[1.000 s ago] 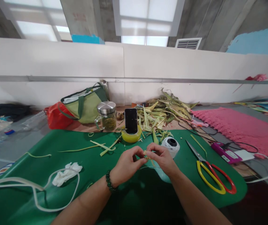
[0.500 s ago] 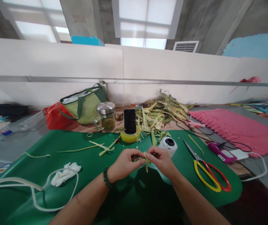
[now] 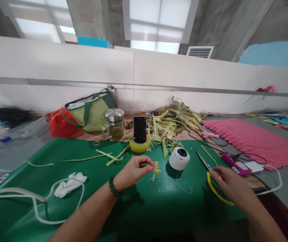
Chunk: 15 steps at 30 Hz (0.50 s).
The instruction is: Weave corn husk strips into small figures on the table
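Here, mid-frame, the left hand (image 3: 131, 171) pinches a small knotted straw-coloured leaf piece (image 3: 155, 169), lifted clear of the green mat (image 3: 58, 151). Lower right, the right hand (image 3: 231, 188) lies over the yellow-and-red-handled scissors (image 3: 213, 176); its grip I cannot tell.

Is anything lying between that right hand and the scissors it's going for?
Nothing visible does. The right hand is already over the handles of the scissors, covering the red loop, and the green mat around them is bare. The spool of white thread sits off to the side, and the left hand pinches a small leaf piece.
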Available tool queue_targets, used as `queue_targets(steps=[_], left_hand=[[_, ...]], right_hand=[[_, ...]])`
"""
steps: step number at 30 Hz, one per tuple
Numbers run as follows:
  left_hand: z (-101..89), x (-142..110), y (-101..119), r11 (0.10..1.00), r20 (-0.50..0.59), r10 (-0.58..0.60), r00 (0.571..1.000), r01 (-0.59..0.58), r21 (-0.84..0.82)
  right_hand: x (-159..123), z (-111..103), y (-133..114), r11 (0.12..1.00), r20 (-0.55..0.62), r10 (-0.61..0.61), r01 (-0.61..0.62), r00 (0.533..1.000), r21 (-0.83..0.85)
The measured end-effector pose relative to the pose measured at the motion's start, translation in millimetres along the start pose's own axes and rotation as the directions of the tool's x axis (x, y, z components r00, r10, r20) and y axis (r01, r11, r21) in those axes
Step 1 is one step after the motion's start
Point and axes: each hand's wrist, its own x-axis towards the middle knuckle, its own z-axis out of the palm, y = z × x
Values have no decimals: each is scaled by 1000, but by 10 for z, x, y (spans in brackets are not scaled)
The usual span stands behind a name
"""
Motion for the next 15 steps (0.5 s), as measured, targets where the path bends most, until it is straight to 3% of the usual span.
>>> queue_targets(steps=[3,7,12,15], left_hand=[[2,-2,8,998,10,12,1000,-12,-62],[17,-15,38,989,13,-5,1000,7,-147],[20,-8,22,977,-84,-9,996,-9,-215],[14,6,0,972,-112,-5,994,-21,-234]], right_hand=[[-26,161,327,959,97,77,-47,992,-279],[-21,208,264,919,123,144,-87,982,-385],[54,128,291,933,137,279,-235,950,-273],[-61,113,504,973,-62,211,-215,976,-86]])
